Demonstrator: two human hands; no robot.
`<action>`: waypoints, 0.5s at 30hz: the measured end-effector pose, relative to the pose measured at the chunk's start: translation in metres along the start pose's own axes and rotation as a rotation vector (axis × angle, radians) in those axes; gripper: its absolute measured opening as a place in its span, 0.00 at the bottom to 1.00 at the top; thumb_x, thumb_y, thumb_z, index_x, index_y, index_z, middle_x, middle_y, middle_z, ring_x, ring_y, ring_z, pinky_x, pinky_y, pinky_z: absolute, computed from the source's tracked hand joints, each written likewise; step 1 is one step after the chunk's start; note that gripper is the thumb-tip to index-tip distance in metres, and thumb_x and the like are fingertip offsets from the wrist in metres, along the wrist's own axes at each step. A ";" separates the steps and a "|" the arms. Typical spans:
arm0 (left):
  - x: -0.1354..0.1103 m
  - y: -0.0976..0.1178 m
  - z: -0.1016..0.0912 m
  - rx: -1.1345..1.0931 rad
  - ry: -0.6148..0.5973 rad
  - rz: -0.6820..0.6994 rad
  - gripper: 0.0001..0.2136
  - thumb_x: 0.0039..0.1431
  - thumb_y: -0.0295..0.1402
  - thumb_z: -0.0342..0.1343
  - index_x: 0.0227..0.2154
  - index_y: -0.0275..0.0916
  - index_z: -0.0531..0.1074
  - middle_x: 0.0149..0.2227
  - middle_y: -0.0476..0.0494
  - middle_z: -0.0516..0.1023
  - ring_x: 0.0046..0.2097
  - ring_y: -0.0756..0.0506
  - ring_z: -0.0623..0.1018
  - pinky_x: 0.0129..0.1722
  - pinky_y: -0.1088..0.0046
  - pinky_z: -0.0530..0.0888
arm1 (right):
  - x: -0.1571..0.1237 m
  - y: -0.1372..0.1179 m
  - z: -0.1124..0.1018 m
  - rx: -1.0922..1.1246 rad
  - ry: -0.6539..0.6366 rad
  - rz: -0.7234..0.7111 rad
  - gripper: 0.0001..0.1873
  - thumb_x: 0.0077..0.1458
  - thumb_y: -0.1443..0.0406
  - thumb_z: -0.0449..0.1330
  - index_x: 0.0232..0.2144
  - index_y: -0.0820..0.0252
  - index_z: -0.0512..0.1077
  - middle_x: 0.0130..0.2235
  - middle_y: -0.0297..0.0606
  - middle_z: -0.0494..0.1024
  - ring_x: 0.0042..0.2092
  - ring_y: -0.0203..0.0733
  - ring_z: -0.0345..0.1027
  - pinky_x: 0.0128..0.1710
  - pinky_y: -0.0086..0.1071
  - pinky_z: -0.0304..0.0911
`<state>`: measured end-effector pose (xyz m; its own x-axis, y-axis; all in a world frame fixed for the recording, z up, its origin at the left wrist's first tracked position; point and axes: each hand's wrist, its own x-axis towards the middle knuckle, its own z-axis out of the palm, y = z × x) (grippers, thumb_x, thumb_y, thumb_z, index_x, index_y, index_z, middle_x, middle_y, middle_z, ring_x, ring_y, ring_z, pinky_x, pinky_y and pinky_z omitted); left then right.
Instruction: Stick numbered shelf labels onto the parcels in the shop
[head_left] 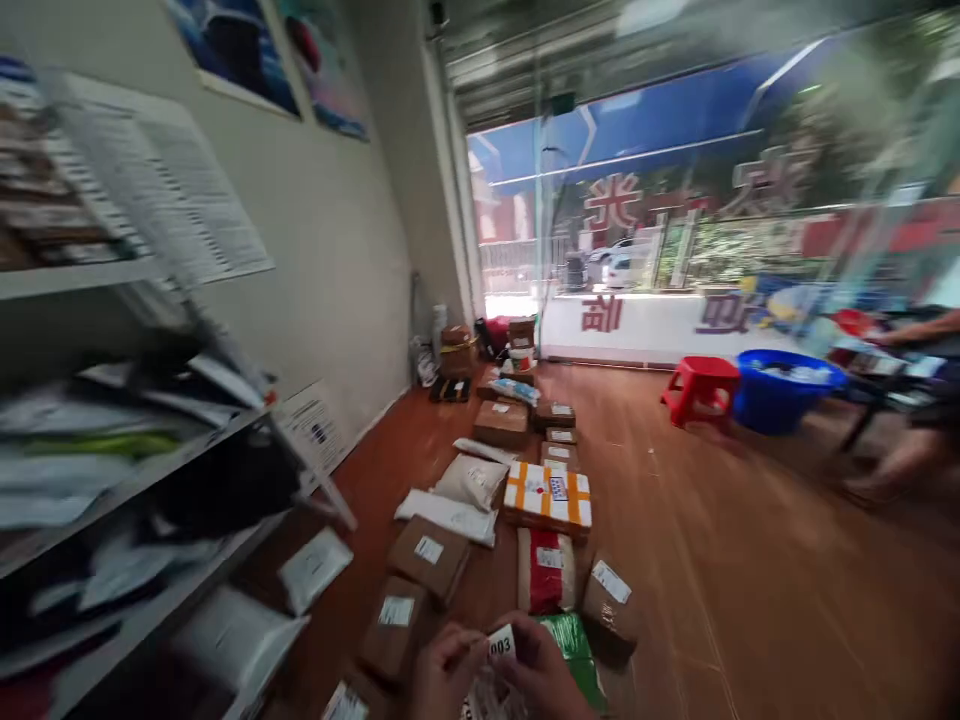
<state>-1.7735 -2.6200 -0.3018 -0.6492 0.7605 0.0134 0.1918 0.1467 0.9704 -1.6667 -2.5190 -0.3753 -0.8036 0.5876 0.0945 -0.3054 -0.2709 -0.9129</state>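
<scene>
At the bottom centre, a small white label (501, 643) printed with digits ending in "003" is held between my two hands. My left hand (448, 672) is closed, its fingertips pinching at the label's left side. On the other side my right hand (551, 675) is closed on the label's right edge. Below the label, a pale printed thing between the hands is too blurred to name. Just beyond the hands lie a green-wrapped parcel (574, 650), a red and beige parcel (550, 572) and a brown carton (609, 612). Another brown carton (394, 628) is to the left.
Parcels line the brown floor (735, 560), among them a white box with orange tape (548, 494). Shelves (135, 545) with bagged parcels stand left. A red stool (701, 390) and a blue tub (784, 390) are right, near a seated person (915, 420).
</scene>
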 end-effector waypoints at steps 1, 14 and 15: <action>0.000 -0.012 -0.015 -0.005 0.013 -0.014 0.22 0.49 0.54 0.61 0.23 0.37 0.80 0.24 0.45 0.73 0.30 0.46 0.72 0.32 0.73 0.69 | 0.007 0.006 0.010 -0.023 -0.032 0.029 0.16 0.45 0.57 0.70 0.33 0.59 0.74 0.29 0.33 0.74 0.32 0.36 0.67 0.35 0.28 0.60; -0.033 -0.141 -0.250 -0.452 0.523 -0.307 0.25 0.38 0.56 0.67 0.22 0.35 0.72 0.21 0.50 0.69 0.26 0.51 0.65 0.29 0.75 0.63 | 0.103 0.134 0.240 -0.006 -0.260 0.367 0.16 0.45 0.54 0.70 0.24 0.62 0.75 0.24 0.35 0.74 0.27 0.36 0.64 0.30 0.28 0.60; -0.029 -0.144 -0.267 -0.467 0.542 -0.304 0.25 0.39 0.55 0.67 0.21 0.35 0.71 0.20 0.51 0.68 0.26 0.51 0.64 0.29 0.75 0.62 | 0.111 0.141 0.255 -0.008 -0.268 0.374 0.16 0.45 0.54 0.70 0.24 0.62 0.76 0.25 0.36 0.75 0.28 0.36 0.65 0.31 0.29 0.61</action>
<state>-1.9791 -2.8321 -0.3774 -0.9160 0.2968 -0.2701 -0.3040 -0.0735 0.9498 -1.9296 -2.6863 -0.3922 -0.9620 0.2325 -0.1434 0.0336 -0.4202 -0.9068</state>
